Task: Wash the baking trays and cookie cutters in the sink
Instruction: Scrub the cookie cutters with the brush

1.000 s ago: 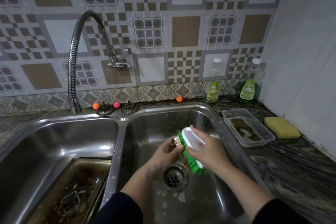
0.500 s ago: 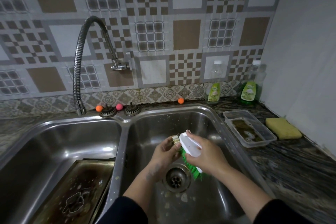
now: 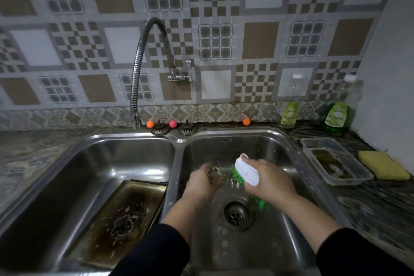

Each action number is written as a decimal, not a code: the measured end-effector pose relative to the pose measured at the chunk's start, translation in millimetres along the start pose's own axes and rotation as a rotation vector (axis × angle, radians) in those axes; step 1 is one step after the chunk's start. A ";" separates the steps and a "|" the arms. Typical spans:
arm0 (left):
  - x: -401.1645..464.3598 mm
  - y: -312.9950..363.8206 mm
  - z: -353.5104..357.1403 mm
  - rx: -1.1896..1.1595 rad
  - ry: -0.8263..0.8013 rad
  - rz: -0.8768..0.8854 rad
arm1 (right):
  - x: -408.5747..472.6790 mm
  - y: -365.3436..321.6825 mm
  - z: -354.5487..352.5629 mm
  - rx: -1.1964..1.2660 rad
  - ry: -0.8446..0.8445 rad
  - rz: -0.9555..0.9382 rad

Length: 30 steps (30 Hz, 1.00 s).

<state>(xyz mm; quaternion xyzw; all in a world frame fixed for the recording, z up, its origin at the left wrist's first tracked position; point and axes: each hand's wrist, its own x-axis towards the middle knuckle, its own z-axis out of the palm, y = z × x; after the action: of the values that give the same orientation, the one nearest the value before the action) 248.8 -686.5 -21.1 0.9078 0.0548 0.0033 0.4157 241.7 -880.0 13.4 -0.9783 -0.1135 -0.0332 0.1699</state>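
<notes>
Over the right basin (image 3: 280, 148) of the double sink, the left hand (image 3: 202, 182) pinches a small flower-shaped cookie cutter (image 3: 214, 175) with its open ring facing up and toward the right. The right hand (image 3: 268, 180) is wrapped around the white-backed scrub brush (image 3: 247, 171), green bristles pointing down-left. The cutter lies at about nine o'clock from the brush, just beside it but apart, so the bristles likely need to sweep leftward. The brush's long axis runs from eleven to five o'clock. A dirty baking tray (image 3: 125, 219) waits in the left basin, another cutter (image 3: 123, 227) resting on it.
</notes>
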 end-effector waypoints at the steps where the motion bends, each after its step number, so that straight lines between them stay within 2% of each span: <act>1: -0.8 -8.4 -12.1 0.059 0.033 -0.020 | 3.1 -4.3 -0.4 -0.009 -0.007 -0.016; 10: -40.1 -108.3 -101.5 0.200 0.296 -0.296 | 22.3 -31.5 12.5 -0.005 -0.046 -0.051; 16: -58.9 -161.6 -113.0 0.414 0.114 -0.460 | 28.2 -46.8 28.0 -0.019 -0.085 -0.081; 24: -52.0 -165.4 -118.5 0.447 0.057 -0.469 | 28.4 -42.1 36.3 0.004 -0.126 -0.054; 30: -22.3 -117.1 -125.2 0.510 0.126 -0.308 | 21.6 -19.0 12.7 0.085 -0.143 0.013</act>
<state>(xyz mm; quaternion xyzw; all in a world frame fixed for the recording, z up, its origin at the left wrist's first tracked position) 208.9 -518.4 -26.7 0.9619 0.2167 -0.0173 0.1658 258.6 -853.8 9.9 -0.9708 -0.1201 0.0426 0.2032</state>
